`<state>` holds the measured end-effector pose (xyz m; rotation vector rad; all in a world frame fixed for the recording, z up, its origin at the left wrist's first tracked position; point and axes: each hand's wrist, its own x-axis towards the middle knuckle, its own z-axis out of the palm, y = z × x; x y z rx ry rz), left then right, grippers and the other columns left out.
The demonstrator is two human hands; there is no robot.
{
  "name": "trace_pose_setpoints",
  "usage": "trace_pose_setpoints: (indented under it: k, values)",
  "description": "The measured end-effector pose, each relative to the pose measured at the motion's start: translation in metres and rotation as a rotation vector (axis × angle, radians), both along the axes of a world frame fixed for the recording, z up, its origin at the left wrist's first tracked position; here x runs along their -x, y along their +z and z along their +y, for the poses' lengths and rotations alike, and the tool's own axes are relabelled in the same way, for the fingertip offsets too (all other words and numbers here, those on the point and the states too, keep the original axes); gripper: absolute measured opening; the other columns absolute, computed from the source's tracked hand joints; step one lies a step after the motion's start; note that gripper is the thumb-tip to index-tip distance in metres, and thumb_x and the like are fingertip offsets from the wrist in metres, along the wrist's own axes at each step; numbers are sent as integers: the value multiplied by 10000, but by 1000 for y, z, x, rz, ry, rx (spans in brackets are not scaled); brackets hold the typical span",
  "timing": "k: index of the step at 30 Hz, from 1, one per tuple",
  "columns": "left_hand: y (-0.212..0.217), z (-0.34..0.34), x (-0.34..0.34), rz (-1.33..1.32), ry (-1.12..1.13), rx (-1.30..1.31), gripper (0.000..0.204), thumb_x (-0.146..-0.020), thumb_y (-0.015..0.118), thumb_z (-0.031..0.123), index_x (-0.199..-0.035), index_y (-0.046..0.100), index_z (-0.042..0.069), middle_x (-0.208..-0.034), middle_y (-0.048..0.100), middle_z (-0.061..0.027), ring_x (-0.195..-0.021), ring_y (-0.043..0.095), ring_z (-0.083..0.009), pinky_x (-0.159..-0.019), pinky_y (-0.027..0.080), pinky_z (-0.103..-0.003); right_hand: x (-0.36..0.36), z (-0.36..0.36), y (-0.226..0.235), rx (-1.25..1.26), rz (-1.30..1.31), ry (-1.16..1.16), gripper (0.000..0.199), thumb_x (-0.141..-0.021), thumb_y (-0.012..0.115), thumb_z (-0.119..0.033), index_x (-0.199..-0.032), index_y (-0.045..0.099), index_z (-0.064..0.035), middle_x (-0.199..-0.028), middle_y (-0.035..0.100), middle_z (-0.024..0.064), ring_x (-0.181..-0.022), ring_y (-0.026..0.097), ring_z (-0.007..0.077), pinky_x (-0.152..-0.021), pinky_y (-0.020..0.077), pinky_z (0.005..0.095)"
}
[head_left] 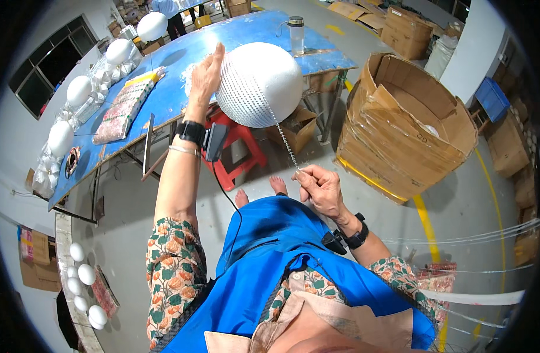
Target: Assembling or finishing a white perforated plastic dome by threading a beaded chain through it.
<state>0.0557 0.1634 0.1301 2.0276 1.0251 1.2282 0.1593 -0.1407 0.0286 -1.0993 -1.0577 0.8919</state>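
Observation:
A large white ball (280, 73) is in front of me at the near edge of the blue table. Rows of small silvery beads wrap its left and lower part. From these rows a bead chain (287, 143) runs down taut to my right hand (320, 188), whose thumb and fingers pinch its end. My left hand (207, 75) is raised on the ball's left side, its fingers stretched out and lying along the beaded surface. What supports the ball is hidden.
The blue table (237, 34) bears a lidded bottle (296, 35), a wrapped bundle (126, 109) and several smaller white balls (78, 91). Below stands a red stool (246, 154). A big cardboard box (393, 135) is on the right. Pale strands (476, 235) stretch across the lower right.

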Motion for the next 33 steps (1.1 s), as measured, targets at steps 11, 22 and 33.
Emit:
trace_pose_setpoints:
  k: [11, 22, 33]
  values:
    - [-16, 11, 9, 365, 81, -873, 526, -732, 644, 380, -1041, 542, -33, -1044, 554, -210, -927, 568, -261, -768, 445, -320, -4, 24, 0, 17, -5, 5, 219, -865, 520, -205, -829, 575, 4, -503, 488, -7, -454, 415, 28, -424, 337, 190]
    - [-7, -13, 9, -60, -74, -91, 442, -771, 593, 395, -980, 612, 5, -903, 628, -162, -852, 579, -181, -726, 436, -283, -8, 42, -8, -60, 8, -44, 234, -860, 528, -211, -813, 570, 14, -494, 479, -11, -437, 415, 29, -420, 339, 187]
    - [-2, 10, 6, -209, -30, -203, 460, -711, 669, 372, -901, 614, -44, -863, 624, -124, -786, 579, -154, -681, 448, -259, -14, 45, -11, -47, 34, -44, 225, -868, 514, -216, -833, 574, -1, -498, 503, -5, -406, 383, 11, -381, 286, 160]
